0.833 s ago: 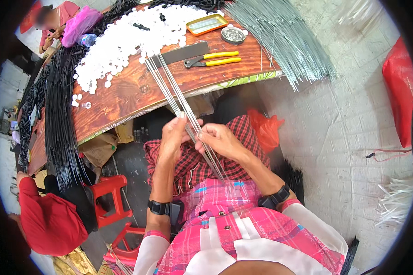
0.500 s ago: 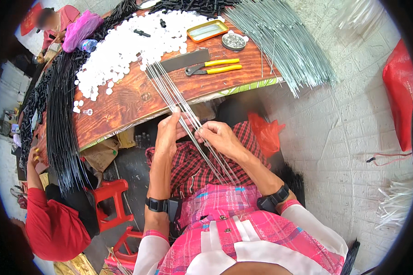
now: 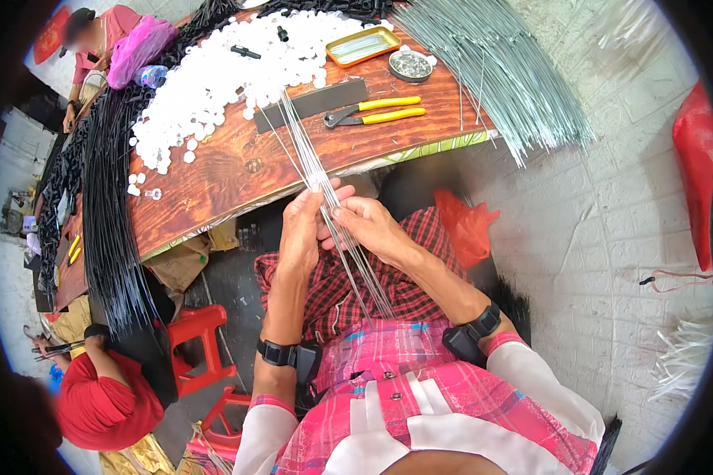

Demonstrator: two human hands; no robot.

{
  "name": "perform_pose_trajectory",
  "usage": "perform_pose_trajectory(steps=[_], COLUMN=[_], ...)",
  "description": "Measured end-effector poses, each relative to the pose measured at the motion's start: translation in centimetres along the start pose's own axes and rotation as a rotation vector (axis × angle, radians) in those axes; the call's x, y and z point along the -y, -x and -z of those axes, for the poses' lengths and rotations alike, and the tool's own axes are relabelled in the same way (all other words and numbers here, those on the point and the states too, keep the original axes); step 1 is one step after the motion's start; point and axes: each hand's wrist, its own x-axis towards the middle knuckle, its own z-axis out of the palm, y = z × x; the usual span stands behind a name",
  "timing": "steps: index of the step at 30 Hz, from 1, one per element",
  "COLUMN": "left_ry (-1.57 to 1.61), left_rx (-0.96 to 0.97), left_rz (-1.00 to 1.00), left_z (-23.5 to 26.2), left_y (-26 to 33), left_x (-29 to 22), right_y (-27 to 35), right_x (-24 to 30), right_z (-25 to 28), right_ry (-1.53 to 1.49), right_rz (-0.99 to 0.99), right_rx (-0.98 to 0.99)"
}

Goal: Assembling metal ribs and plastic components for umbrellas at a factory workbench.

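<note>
Wooden workbench (image 3: 238, 170) stretches before me, its far edge heaped with white plastic caps (image 3: 214, 75). My left hand (image 3: 303, 229) and right hand (image 3: 372, 228) both close around a bundle of thin metal wires (image 3: 325, 198), just off the near edge. Far ends rest on the bench, near ends on my lap, probably to keep them level.

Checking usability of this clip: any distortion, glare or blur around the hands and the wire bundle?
Head view: strong fisheye bend, with the wooden table edge curving and a dark rim at the corners; even daylight, no glare; left hand, right hand and the thin wire bundle look sharp.
</note>
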Motion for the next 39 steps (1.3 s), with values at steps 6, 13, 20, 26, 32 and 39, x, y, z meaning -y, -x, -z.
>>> perform_pose_trajectory(steps=[6,13,20,26,32,39], left_ry=[-0.004,0.098,0.146,-0.054,-0.084,-0.215], left_rx=[0.094,0.264,0.084,0.053,-0.035,-0.023], left_rz=[0.037,0.136,0.100,0.053,-0.017,0.000], left_z=[1.0,2.3,0.7,0.6,-0.4,0.7], left_y=[0.4,-0.6,-0.2,0.8,0.6,0.4], left_x=[-0.2,-2.1,-1.0,-0.1,-0.6,1.1], right_y=[0.1,-0.5,-1.0,0.7,-1.1,-0.4], right_x=[-0.5,0.6,-0.7,-0.5,-0.9,0.4], right_z=[1.2,1.7,0.4,0.3,-0.1,-0.4], right_ry=[-0.025,0.016,-0.073,-0.130,-0.036,-0.067], right_rz=[-0.069,-0.115,-0.038,-0.087,-0.047,-0.088], right_rx=[0.100,0.175,0.090,0.139,0.064,0.023])
